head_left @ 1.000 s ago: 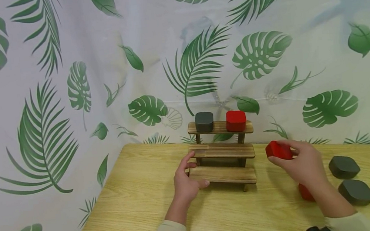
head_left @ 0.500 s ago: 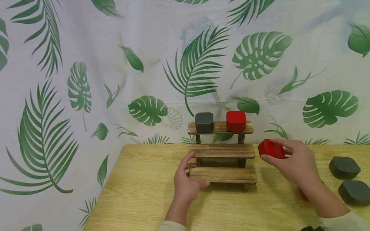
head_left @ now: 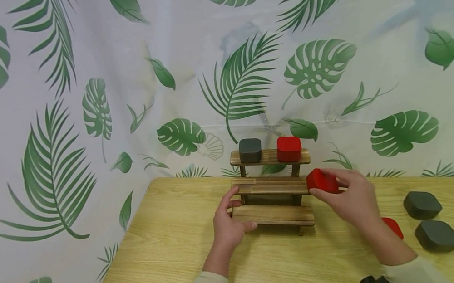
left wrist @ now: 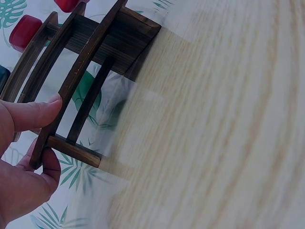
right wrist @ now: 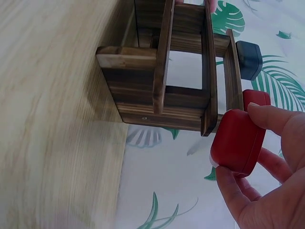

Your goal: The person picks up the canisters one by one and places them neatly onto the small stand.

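Note:
A three-tier wooden display stand stands at the back of the table. My left hand grips the left end of its lowest shelf; in the left wrist view the thumb lies over the board and fingers curl beneath. My right hand pinches a red rounded box between thumb and fingers, at the right end of the middle shelf. The right wrist view shows this red box held tilted beside the stand; I cannot tell whether it touches. On the top shelf sit a dark grey box and another red box.
Right of my right forearm, a red box lies on the wooden table, partly hidden by the arm. Two dark grey boxes, one farther back and one nearer, lie beside it. A leaf-patterned cloth hangs behind.
My right hand has moved left with the red box, up to the middle shelf's right end. More of the red box on the table now shows. The left hand has stayed on the stand.

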The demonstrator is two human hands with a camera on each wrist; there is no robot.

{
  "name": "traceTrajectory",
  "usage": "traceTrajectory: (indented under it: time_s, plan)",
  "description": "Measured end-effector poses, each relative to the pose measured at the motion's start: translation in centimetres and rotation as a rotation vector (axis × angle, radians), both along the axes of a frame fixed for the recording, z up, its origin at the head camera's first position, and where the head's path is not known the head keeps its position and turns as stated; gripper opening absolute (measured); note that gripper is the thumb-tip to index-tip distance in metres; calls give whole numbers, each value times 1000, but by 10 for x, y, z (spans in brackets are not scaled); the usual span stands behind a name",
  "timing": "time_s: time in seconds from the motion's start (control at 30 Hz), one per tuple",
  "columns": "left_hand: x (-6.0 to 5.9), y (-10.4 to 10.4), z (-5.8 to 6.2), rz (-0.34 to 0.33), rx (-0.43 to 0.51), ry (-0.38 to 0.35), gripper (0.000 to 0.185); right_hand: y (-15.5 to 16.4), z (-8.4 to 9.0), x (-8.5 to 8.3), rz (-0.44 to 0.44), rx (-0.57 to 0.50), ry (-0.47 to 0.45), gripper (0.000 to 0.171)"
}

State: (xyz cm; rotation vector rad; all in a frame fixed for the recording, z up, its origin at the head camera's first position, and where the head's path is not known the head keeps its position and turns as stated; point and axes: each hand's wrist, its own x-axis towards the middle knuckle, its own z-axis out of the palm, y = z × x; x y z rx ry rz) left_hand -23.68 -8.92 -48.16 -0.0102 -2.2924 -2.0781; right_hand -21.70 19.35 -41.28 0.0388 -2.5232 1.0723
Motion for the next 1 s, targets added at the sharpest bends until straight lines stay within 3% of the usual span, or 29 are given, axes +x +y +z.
traceTrajectory:
  time_s: [1.0]
  plan:
    - [-1,-1,-2,-3,-7,1,102,-45,-3,-13,43,-66,66,52]
